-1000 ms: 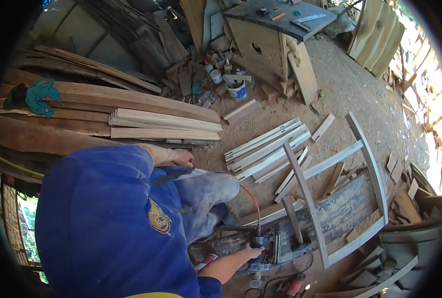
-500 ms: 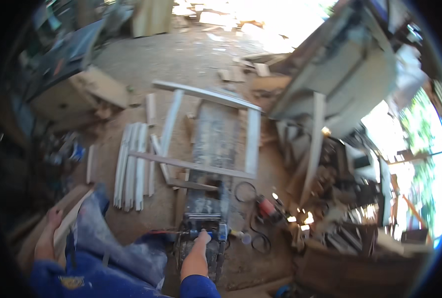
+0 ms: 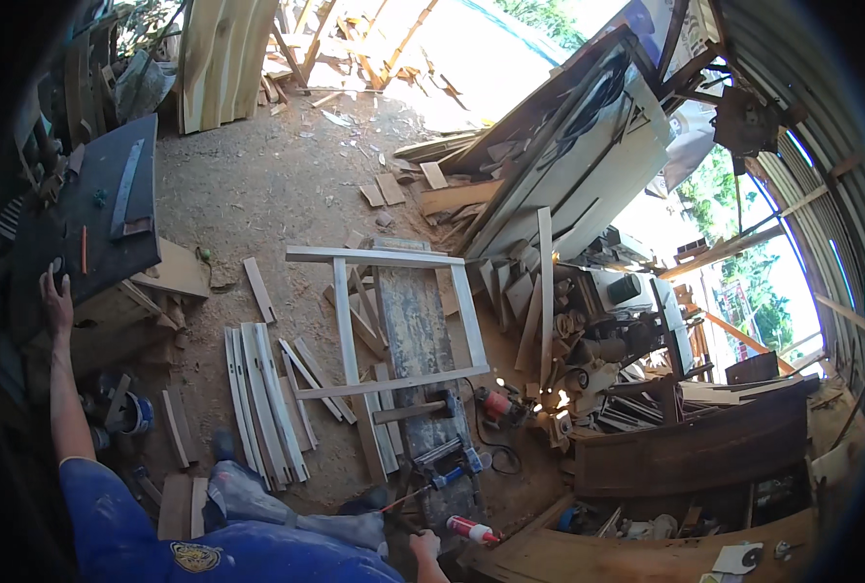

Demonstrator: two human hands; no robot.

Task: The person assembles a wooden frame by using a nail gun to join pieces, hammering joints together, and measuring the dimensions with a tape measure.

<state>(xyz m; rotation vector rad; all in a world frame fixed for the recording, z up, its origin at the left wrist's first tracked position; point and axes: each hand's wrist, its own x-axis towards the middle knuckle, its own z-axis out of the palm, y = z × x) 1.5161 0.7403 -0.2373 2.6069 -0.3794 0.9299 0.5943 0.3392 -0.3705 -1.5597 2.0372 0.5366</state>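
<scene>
In the head view, my left hand [image 3: 58,303] had its fingers parted at a small, round, dark object [image 3: 56,264] on the black-topped, straight-edged wooden desk [image 3: 110,264]. My right hand [image 3: 424,546] was just left of a red-and-white cylindrical plastic bottle [image 3: 472,531], too small to tell whether it was closed. A pale rectangular wooden frame [image 3: 345,325] stood ahead.

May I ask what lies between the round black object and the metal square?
The head view shows an orange pencil between the black object by the left hand and the square.
</scene>
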